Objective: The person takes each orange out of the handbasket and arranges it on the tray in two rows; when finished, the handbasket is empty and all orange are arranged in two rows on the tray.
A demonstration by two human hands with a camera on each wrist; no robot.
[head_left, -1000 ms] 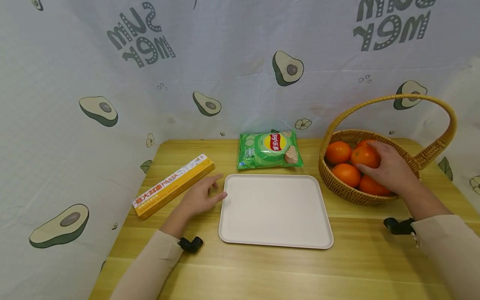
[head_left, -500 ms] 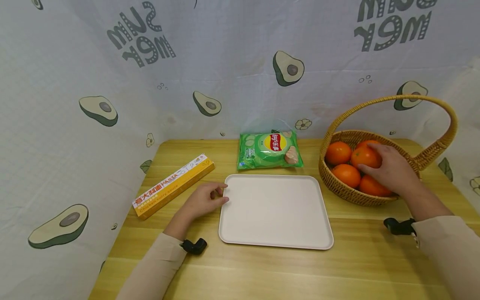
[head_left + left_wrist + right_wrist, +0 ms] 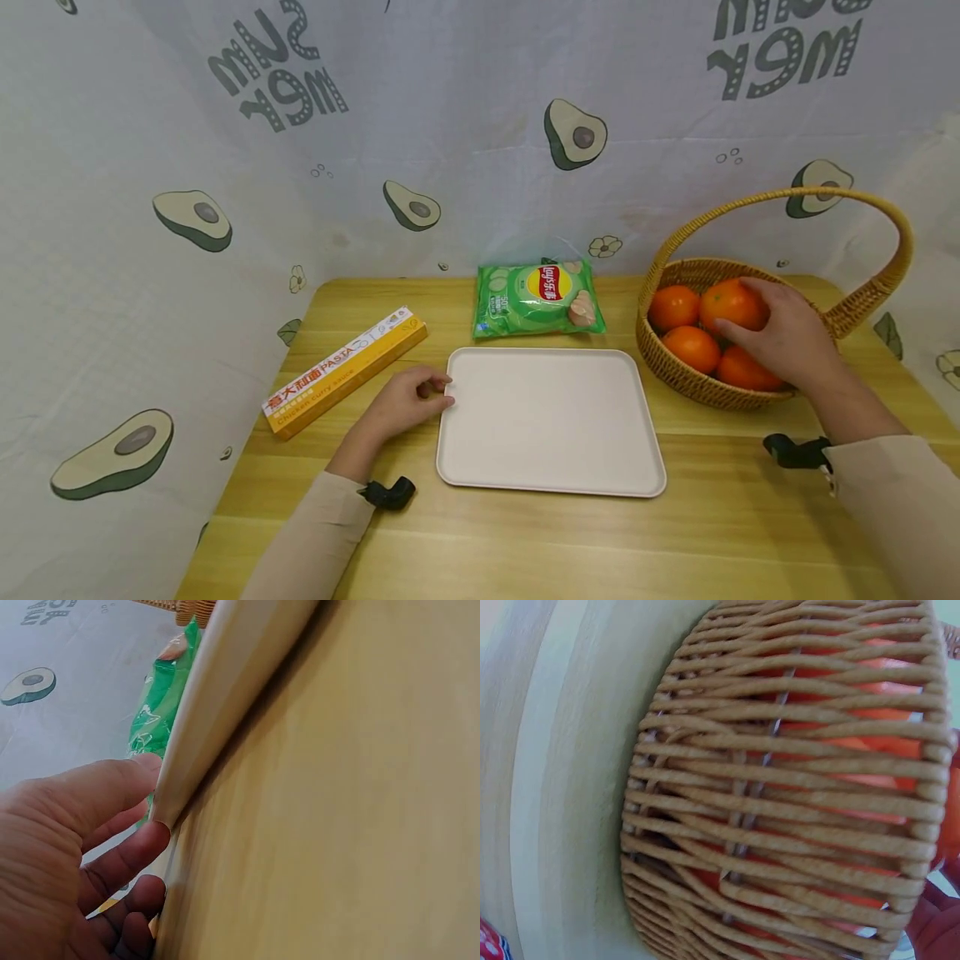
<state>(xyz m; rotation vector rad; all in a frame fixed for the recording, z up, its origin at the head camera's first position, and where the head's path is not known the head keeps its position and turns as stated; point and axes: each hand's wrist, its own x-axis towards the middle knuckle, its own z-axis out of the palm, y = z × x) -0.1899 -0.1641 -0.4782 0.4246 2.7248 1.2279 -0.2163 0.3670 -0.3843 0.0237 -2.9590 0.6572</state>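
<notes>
My left hand (image 3: 397, 405) pinches the left rim of a white rectangular tray (image 3: 551, 425). In the left wrist view the thumb lies on top of the tray's edge (image 3: 217, 675) and a finger touches it from below. At the right, my right hand (image 3: 791, 337) holds an orange (image 3: 726, 303) among several others in a wicker basket (image 3: 705, 390) with a tall handle. Thumb and fingers lie around the fruit's right side. The right wrist view is mostly filled by the woven basket wall (image 3: 802, 810), so the grip is largely hidden there.
A green bag of Lay's chips (image 3: 517, 312) lies behind the tray. To the left, a yellow pasta box (image 3: 348, 375) lies slanted on the wooden table (image 3: 525, 546). A white curtain (image 3: 480, 125) printed with avocados hangs behind.
My left hand has moved to the tray's left rim and closed on it. The orange in my right hand has risen slightly, hiding the one behind it.
</notes>
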